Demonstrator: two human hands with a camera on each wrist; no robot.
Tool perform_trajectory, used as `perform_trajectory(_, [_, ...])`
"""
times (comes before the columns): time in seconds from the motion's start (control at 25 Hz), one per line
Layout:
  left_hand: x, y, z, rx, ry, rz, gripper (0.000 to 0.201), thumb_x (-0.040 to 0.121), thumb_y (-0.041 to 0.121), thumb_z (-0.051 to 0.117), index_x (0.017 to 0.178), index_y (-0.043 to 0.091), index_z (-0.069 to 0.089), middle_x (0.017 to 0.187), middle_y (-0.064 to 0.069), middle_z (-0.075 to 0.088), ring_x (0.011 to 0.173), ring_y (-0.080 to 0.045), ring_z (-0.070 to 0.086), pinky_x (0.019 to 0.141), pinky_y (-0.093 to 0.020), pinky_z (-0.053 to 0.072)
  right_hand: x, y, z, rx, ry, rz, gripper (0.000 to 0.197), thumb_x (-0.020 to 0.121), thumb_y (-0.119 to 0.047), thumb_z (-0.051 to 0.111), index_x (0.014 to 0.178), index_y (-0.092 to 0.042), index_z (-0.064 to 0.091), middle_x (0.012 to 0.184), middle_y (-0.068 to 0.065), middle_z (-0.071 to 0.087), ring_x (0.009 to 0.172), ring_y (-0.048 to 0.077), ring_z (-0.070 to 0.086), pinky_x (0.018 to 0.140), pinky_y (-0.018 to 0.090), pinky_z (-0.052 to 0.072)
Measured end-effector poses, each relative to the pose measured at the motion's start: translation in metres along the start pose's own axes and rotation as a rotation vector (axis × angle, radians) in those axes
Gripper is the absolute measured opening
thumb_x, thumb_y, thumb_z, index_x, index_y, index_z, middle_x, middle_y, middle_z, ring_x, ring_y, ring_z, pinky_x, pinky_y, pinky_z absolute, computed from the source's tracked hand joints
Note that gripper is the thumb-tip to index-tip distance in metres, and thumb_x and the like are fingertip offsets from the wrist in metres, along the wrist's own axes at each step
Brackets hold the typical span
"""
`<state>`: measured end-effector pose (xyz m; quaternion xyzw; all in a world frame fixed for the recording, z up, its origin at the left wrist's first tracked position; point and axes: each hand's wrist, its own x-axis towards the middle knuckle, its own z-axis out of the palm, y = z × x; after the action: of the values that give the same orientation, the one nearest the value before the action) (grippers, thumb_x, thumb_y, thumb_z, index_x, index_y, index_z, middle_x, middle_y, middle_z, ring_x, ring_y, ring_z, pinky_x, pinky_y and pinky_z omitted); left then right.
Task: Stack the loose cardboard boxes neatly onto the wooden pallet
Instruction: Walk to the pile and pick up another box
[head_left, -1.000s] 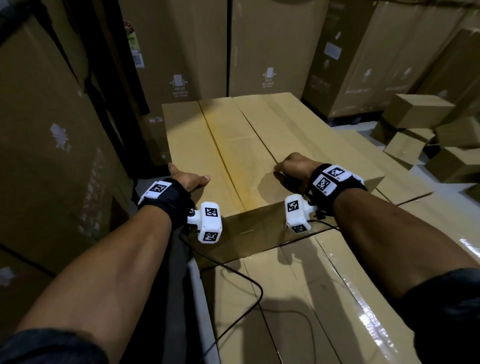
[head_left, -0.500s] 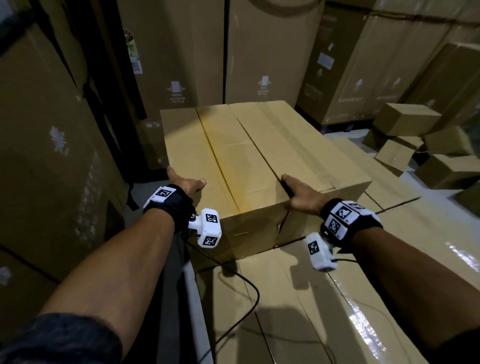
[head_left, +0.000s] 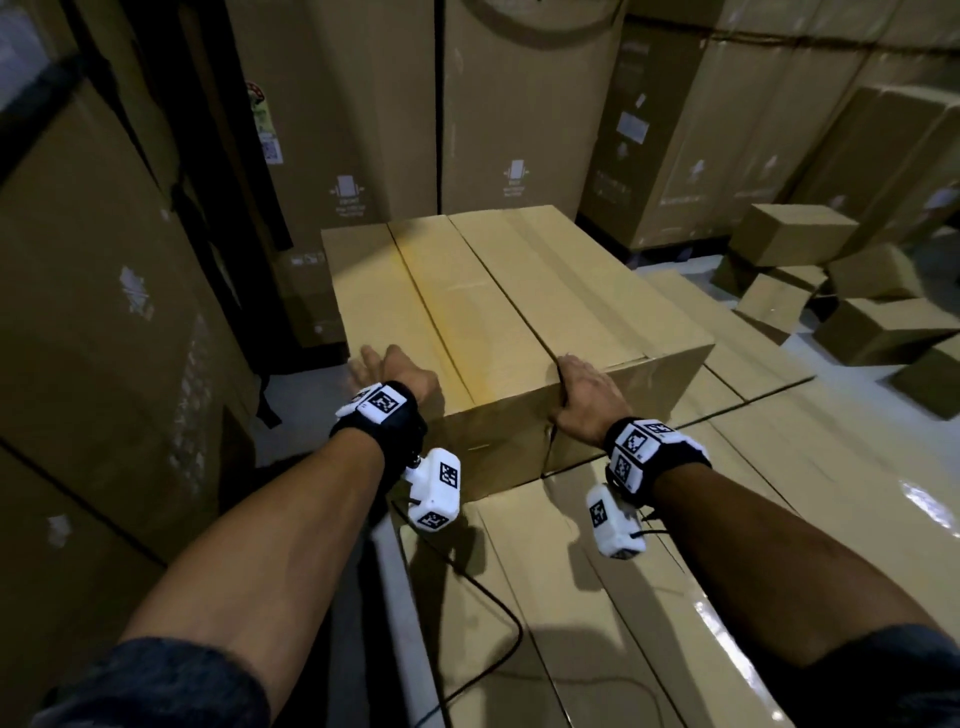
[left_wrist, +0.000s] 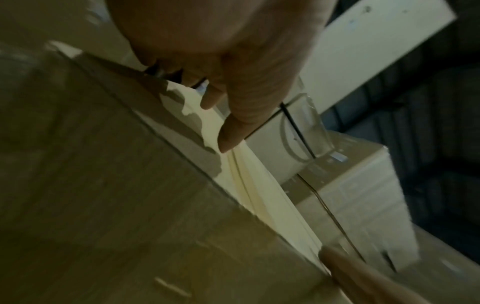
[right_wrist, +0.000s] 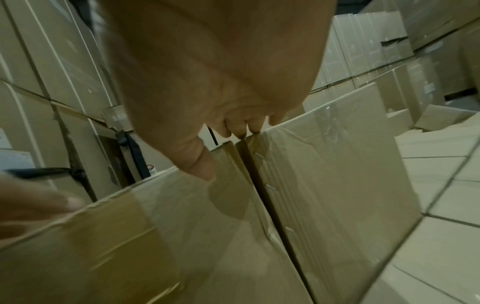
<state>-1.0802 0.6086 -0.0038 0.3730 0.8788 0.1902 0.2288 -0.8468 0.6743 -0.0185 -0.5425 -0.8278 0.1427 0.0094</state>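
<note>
Both hands on a cardboard box atop the stacked layer

The cardboard box (head_left: 498, 332) sits on a layer of taped boxes (head_left: 649, 597). The right hand (head_left: 584, 397) curls its fingers (right_wrist: 233, 127) over the box's near top edge; the left hand (head_left: 397, 369) lies flat with straight fingers along its left side. Loose small boxes (head_left: 831, 291) lie on the floor to the right.
</note>
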Motion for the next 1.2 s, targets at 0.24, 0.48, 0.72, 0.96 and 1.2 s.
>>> perform_trajectory(0.24, [-0.094,0.002,0.034,0.105,0.072,0.410,0.056,0.095,0.039,0.053,0.146,0.017,0.042,0.159,-0.007,0.028,0.147,-0.028,0.022,0.121,-0.044,0.017,-0.121,0.016,0.008,0.329,0.198,0.173,0.066,0.093,-0.019,0.062,0.154,-0.012,0.036,0.155,0.011,0.043,0.143,0.028,0.038,0.118,0.037,0.029])
perform_trajectory(0.48, [-0.203,-0.010,0.106,0.273,0.045,0.608,0.049,0.097,0.038,0.051,0.140,0.015,0.046,0.150,-0.008,0.044,0.143,-0.026,0.030,0.121,-0.041,0.018,-0.247,0.088,0.052,0.426,0.200,0.362,0.056,0.095,-0.018,0.060,0.149,-0.012,0.045,0.150,0.009,0.050,0.138,0.027,0.045,0.114,0.037,0.034])
perform_trajectory(0.72, [-0.337,0.014,0.206,0.411,0.006,0.745,0.050,0.097,0.041,0.047,0.143,0.021,0.043,0.149,-0.001,0.045,0.143,-0.023,0.030,0.119,-0.040,0.019,-0.365,0.188,0.072,0.377,0.231,0.367,0.053,0.097,-0.024,0.059,0.147,-0.015,0.048,0.148,0.008,0.052,0.137,0.027,0.046,0.114,0.037,0.033])
perform_trajectory(0.96, [-0.477,0.067,0.276,0.435,-0.013,0.797,0.050,0.096,0.039,0.049,0.142,0.019,0.046,0.147,-0.003,0.048,0.140,-0.025,0.033,0.117,-0.039,0.022,-0.491,0.293,0.058,0.407,0.165,0.408,0.055,0.096,-0.025,0.059,0.149,-0.016,0.046,0.148,0.011,0.051,0.137,0.029,0.045,0.115,0.042,0.034])
perform_trajectory(1.2, [-0.584,0.167,0.357,0.391,-0.081,1.012,0.048,0.095,0.038,0.051,0.139,0.017,0.048,0.145,-0.004,0.049,0.139,-0.026,0.035,0.117,-0.040,0.021,-0.597,0.420,0.029,0.348,0.262,0.573,0.052,0.096,-0.028,0.057,0.146,-0.014,0.049,0.142,0.014,0.056,0.132,0.033,0.048,0.110,0.041,0.037])
